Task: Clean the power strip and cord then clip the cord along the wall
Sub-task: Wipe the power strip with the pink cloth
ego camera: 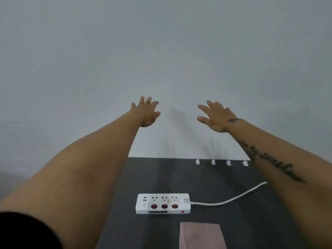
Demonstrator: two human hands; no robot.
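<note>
At centre frame, against a pale wall (161, 51), a person's left hand (146, 112) and right hand (214, 116) reach forward, fingers spread, holding nothing. Lower centre, the white power strip (162, 203) lies on a dark table (233, 177), its cord (230, 199) trailing right; four clips (221, 162) line the far edge. Wiping should likely start with the pinkish cloth (201, 236). Printing on the strip is too small to read.

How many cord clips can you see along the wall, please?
4, in one row at the wall's foot, left to right: first clip, second, third, fourth beside the right forearm. That arm may hide more farther right.
</note>
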